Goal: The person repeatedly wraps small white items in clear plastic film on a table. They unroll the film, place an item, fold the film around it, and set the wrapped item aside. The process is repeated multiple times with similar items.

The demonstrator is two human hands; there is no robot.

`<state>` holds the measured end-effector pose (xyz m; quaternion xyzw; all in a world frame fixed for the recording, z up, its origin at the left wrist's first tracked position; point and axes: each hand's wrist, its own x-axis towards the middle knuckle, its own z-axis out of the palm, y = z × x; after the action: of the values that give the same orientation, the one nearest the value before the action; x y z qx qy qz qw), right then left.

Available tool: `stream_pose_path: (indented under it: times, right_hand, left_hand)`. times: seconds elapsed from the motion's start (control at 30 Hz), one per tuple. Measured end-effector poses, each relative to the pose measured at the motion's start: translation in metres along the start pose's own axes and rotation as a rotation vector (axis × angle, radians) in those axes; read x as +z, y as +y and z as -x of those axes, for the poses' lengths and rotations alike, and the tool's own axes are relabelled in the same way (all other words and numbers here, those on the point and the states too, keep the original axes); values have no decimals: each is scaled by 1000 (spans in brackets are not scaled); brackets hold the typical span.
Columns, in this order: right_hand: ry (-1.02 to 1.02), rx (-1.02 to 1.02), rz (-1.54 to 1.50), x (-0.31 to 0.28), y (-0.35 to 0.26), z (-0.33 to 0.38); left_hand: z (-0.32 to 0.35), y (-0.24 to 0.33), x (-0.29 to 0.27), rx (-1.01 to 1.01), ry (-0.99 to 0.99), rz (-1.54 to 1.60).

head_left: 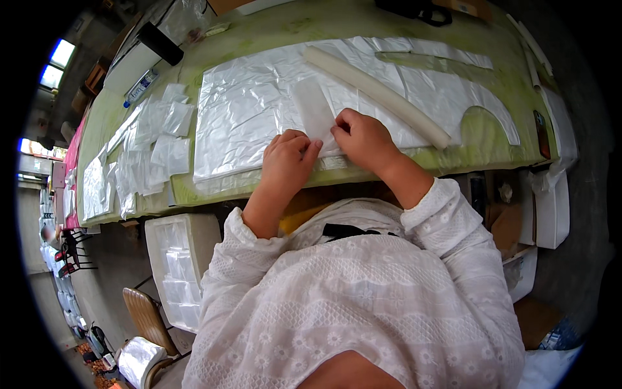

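A small frosted, translucent plastic bag (pixel 313 107) lies over a flat stack of large white plastic bags (pixel 243 110) with a handle-shaped cutout at the right. My left hand (pixel 288 159) is at its near left corner, fingers curled and thumb pressed in, pinching that edge. My right hand (pixel 365 137) is closed beside the bag's right edge, thumb and fingertips together on it. Just beyond my right hand, a long off-white tube (pixel 379 96) rests diagonally across the large bags.
Small clear packets (pixel 152 152) lie in loose piles on the green table (pixel 291 23) at the left. Beyond them are a water bottle (pixel 140 87) and a black cylinder (pixel 159 43). A phone (pixel 541 134) lies near the right edge. A white bin (pixel 184 272) with packets stands below the table.
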<state>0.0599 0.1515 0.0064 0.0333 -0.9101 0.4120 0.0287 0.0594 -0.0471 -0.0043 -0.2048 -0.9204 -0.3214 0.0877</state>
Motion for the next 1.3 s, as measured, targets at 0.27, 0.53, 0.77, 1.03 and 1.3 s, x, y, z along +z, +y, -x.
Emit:
stream_pose_path:
  times: [0.27, 0.53, 0.77, 1.03, 1.3]
  right_hand:
    - [22, 77, 85, 7, -4, -5]
    - [44, 38, 125, 9, -1, -1]
    - [-26, -116, -50, -5, 1, 52]
    - [152, -568, 46, -17, 23, 48]
    - [79, -603, 99, -10, 35, 18]
  left_hand:
    - [-12, -5, -2, 14, -7, -130]
    - [-24, -4, 3, 276, -351, -290]
    - [7, 9, -12, 248, -389, -325]
    - [22, 14, -16, 241, -334, -201]
    - [13, -5, 1, 151, -123, -59]
